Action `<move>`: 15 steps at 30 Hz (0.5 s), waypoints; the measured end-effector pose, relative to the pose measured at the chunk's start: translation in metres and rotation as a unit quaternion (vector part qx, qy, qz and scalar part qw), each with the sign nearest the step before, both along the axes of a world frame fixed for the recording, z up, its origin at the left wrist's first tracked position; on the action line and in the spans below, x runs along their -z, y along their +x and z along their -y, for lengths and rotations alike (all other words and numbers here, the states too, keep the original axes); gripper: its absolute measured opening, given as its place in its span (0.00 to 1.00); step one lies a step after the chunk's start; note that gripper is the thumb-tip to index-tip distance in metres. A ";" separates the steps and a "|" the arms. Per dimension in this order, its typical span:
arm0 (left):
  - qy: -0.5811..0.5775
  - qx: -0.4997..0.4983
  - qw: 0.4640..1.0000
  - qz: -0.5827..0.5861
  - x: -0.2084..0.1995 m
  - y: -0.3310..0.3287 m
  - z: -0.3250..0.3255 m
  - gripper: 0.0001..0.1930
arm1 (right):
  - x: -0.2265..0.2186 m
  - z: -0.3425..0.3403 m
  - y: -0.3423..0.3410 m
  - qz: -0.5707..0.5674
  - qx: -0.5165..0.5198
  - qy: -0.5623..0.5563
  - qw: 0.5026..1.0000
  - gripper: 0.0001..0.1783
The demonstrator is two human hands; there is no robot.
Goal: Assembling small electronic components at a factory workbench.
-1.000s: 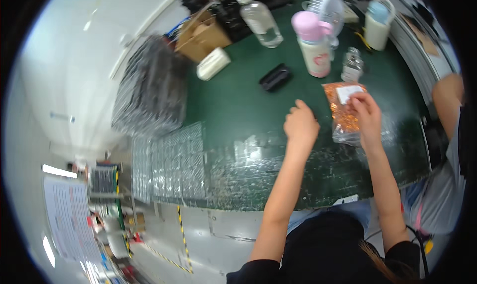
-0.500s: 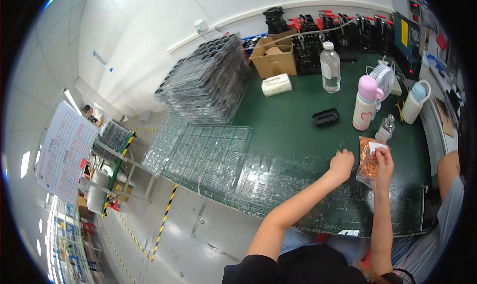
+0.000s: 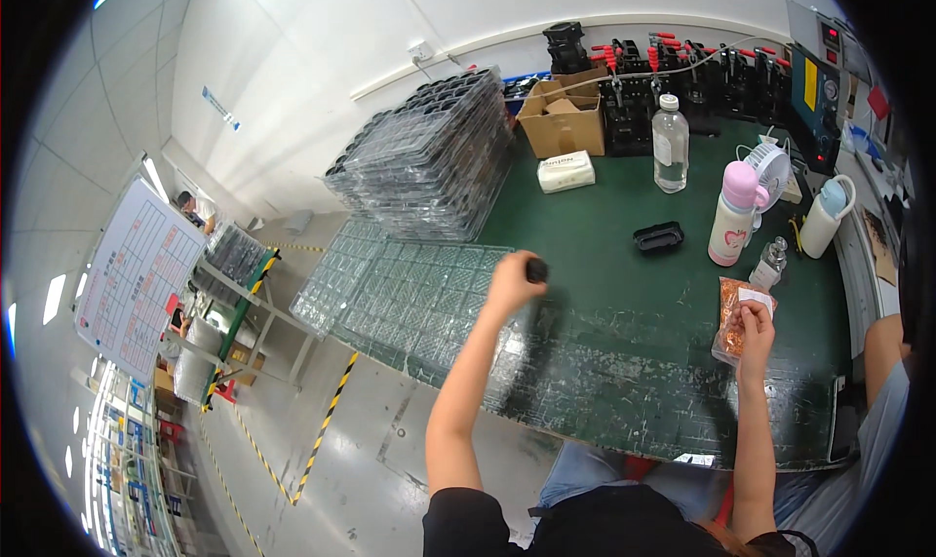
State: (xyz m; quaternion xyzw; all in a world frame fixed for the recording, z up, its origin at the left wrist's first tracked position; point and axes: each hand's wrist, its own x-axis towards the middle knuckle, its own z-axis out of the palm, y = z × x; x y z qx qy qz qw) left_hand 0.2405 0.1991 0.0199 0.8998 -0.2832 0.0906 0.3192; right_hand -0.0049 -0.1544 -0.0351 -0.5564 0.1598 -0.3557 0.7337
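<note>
My left hand [image 3: 512,284] is closed around a small black part [image 3: 536,270] with a rounded end, above the right edge of the clear plastic tray [image 3: 409,284]. The fingers hide most of that part. On the right, my right hand [image 3: 755,331] pinches at the white label of a clear plastic bag [image 3: 729,335] full of small copper-orange pieces. A small clear bottle [image 3: 769,265] stands just behind the bag. Farther back lies a black oblong part [image 3: 659,237], apart from both hands.
A tall stack of clear trays [image 3: 419,162] stands at the back left. Behind are a cardboard box [image 3: 565,128], a tissue pack [image 3: 565,172], a water bottle [image 3: 670,148] and black fixtures with red handles [image 3: 682,79]. A pink-capped flask [image 3: 731,221], fan and white bottle [image 3: 827,218] stand right.
My left hand has swung left from near the bag to the tray's edge, and a black part now shows in it. My right hand stays at the bag. The view has shifted slightly.
</note>
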 end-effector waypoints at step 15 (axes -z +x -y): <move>0.216 -0.044 0.975 0.034 -0.004 0.106 -0.080 0.27 | 0.001 -0.020 0.004 -0.037 -0.014 -0.021 0.999 0.03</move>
